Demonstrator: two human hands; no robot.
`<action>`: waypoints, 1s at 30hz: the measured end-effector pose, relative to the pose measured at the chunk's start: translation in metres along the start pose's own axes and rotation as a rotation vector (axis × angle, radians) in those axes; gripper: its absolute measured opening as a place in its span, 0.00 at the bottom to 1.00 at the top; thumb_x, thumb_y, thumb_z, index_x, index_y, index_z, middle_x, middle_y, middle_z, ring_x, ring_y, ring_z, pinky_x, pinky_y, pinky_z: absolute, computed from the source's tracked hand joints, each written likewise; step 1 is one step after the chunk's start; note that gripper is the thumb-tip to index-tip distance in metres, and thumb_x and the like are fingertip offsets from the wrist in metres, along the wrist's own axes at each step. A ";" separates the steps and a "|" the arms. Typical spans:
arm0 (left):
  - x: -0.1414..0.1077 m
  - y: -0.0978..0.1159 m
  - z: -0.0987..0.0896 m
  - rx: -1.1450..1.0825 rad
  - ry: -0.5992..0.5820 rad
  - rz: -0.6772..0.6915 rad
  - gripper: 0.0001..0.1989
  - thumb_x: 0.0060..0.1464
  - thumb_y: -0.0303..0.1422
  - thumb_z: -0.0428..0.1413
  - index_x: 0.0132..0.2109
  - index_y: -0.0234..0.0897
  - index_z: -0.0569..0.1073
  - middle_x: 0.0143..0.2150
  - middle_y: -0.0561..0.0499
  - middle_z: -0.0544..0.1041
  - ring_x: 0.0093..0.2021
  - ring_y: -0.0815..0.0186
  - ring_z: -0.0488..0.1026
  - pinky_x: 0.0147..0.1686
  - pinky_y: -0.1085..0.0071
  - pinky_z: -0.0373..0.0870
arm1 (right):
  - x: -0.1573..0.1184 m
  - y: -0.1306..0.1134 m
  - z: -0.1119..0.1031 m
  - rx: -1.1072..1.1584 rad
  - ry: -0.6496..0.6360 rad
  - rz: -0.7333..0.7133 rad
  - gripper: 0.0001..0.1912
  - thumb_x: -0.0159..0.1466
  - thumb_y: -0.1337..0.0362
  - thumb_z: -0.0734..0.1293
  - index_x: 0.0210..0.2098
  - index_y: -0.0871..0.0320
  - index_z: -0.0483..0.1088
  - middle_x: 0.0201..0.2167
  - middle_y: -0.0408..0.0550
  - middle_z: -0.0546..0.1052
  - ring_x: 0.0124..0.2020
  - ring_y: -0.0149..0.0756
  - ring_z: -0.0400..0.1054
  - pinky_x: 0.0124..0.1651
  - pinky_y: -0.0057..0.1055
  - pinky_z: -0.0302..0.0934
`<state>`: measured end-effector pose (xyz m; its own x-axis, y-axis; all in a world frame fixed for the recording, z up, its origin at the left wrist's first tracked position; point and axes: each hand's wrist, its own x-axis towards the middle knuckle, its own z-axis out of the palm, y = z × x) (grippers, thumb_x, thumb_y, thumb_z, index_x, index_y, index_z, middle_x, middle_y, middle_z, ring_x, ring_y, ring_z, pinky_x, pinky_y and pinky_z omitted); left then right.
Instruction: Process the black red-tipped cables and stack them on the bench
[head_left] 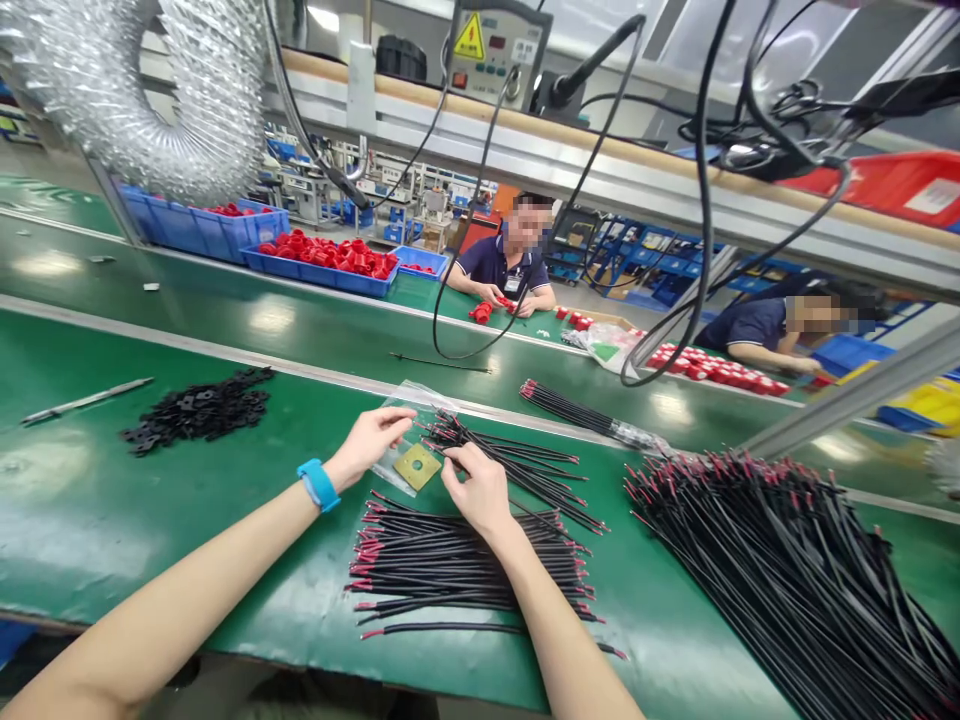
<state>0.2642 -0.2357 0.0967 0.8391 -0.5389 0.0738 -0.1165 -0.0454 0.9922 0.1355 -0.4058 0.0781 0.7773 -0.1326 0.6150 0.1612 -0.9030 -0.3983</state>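
Cables (521, 468) lay just beyond the curled fingers of the right hand (480, 490); from afar, I could not tell whether they pinched one. The left hand (373, 442) had thumb and forefinger close together, its grip equally unclear. I judged light fingertip handling best, clear of the yellow plate (429, 468) between both hands.

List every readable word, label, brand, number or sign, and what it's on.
Sign: lightning bolt in a yellow warning triangle, on the grey control box. Other print on that box: too small to read.
White label on the same box: characters too blurred to read.
White label on the red bin: too blurred to read.
Badge on the middle co-worker's shirt: too small to read.
No words, brands or numbers can be read.
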 end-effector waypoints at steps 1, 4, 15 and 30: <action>-0.001 -0.003 0.006 -0.025 -0.011 -0.008 0.26 0.50 0.44 0.59 0.51 0.30 0.76 0.34 0.46 0.76 0.29 0.69 0.67 0.31 0.73 0.65 | 0.000 -0.001 0.000 0.002 0.003 -0.008 0.09 0.64 0.66 0.62 0.38 0.57 0.75 0.29 0.42 0.72 0.25 0.25 0.65 0.31 0.22 0.55; -0.008 -0.015 0.017 -0.123 -0.058 -0.032 0.28 0.53 0.43 0.57 0.57 0.31 0.72 0.43 0.43 0.76 0.33 0.68 0.68 0.36 0.72 0.66 | 0.000 -0.002 0.000 -0.008 -0.004 -0.017 0.10 0.64 0.67 0.62 0.37 0.58 0.75 0.29 0.43 0.73 0.25 0.25 0.65 0.31 0.22 0.56; -0.018 -0.025 0.019 -0.061 -0.176 0.103 0.27 0.58 0.36 0.52 0.63 0.32 0.65 0.47 0.42 0.71 0.37 0.67 0.70 0.45 0.66 0.70 | -0.001 -0.005 0.000 -0.107 -0.038 -0.057 0.10 0.65 0.67 0.61 0.37 0.58 0.75 0.30 0.45 0.73 0.26 0.26 0.66 0.32 0.23 0.55; -0.021 -0.019 0.013 0.304 -0.128 0.329 0.22 0.61 0.33 0.49 0.61 0.38 0.68 0.46 0.43 0.72 0.46 0.61 0.70 0.47 0.65 0.69 | 0.000 -0.003 -0.002 -0.370 -0.011 -0.359 0.12 0.69 0.69 0.59 0.46 0.61 0.73 0.32 0.49 0.73 0.30 0.30 0.65 0.33 0.29 0.56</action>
<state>0.2415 -0.2347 0.0750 0.6617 -0.6643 0.3476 -0.5318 -0.0891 0.8422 0.1336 -0.4039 0.0808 0.7190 0.2147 0.6611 0.1943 -0.9753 0.1054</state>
